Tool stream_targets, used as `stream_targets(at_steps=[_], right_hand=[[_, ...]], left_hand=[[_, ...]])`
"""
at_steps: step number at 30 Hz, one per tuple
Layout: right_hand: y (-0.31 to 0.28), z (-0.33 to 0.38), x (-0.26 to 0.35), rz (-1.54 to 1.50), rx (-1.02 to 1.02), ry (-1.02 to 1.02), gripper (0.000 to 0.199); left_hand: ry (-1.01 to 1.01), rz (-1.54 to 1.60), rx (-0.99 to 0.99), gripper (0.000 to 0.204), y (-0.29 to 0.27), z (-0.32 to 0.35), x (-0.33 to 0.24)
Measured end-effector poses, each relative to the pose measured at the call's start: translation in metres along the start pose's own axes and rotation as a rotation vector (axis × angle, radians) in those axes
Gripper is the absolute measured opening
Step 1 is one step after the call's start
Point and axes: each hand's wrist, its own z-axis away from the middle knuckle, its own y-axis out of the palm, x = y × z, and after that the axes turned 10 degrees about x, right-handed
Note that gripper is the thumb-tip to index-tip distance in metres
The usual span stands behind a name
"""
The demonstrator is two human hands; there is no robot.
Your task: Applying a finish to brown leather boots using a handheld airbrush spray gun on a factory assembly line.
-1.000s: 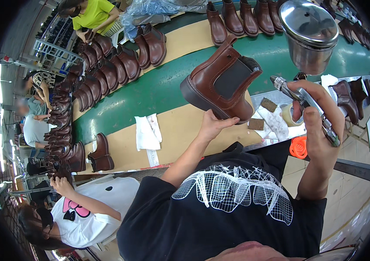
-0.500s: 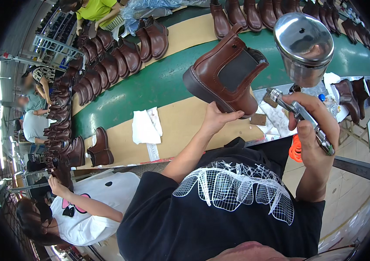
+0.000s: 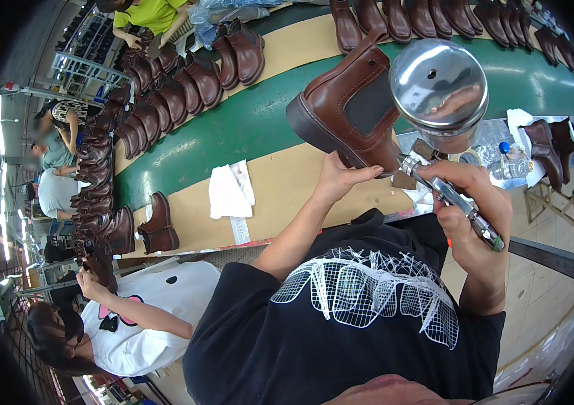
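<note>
A brown Chelsea boot [image 3: 331, 101] with a dark elastic side panel is held up over the bench by my left hand [image 3: 341, 179]. My thumb and fingers grip it near the toe, and its dark sole faces left. My right hand [image 3: 472, 209] is wrapped round a metal spray gun [image 3: 452, 194] topped by a shiny round cup [image 3: 439, 88]. The gun's nozzle points left, close to the boot's toe. The cup hides part of the boot's right side and some of the bench behind it.
A green conveyor belt [image 3: 260, 128] curves across, edged with brown board and lined with rows of brown boots [image 3: 189, 84]. A white cloth [image 3: 231, 191] lies left of my hands. A clear plastic bottle [image 3: 513, 167] stands right. A co-worker in a white shirt [image 3: 158, 304] works close left; others are farther off.
My right hand has brought the spray gun left, nearer the boot's toe, and the cup now overlaps the boot. The boot has tilted slightly in my left hand.
</note>
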Motion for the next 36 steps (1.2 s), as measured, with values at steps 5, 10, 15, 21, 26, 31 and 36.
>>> stream_targets(at_steps=[5,10,15,21,26,31,36], right_hand=[[0.003,0.005,-0.005,0.059,0.034,-0.044,0.037],[0.006,0.011,-0.011,0.019,0.009,-0.025,0.035],[0.006,0.015,-0.017,0.03,-0.058,-0.048,0.035],[0.002,0.021,-0.017,0.03,-0.114,0.023,0.031],[-0.003,0.024,-0.014,-0.047,-0.117,0.053,0.029],[-0.006,0.024,-0.014,-0.01,-0.214,-0.021,0.03],[-0.011,0.025,-0.013,-0.085,-0.237,-0.02,0.032]], left_hand=[[0.07,0.081,-0.018,0.055,0.0,0.001,-0.003],[0.062,0.081,-0.022,0.054,-0.002,0.004,-0.007],[0.077,0.071,0.032,0.058,-0.001,0.006,-0.011],[0.078,0.077,0.034,0.062,0.0,0.011,-0.013],[0.098,0.077,0.035,0.064,-0.002,0.016,-0.011],[0.075,0.054,0.037,0.069,-0.005,0.018,-0.006],[0.048,0.068,0.043,0.072,-0.008,0.021,-0.005]])
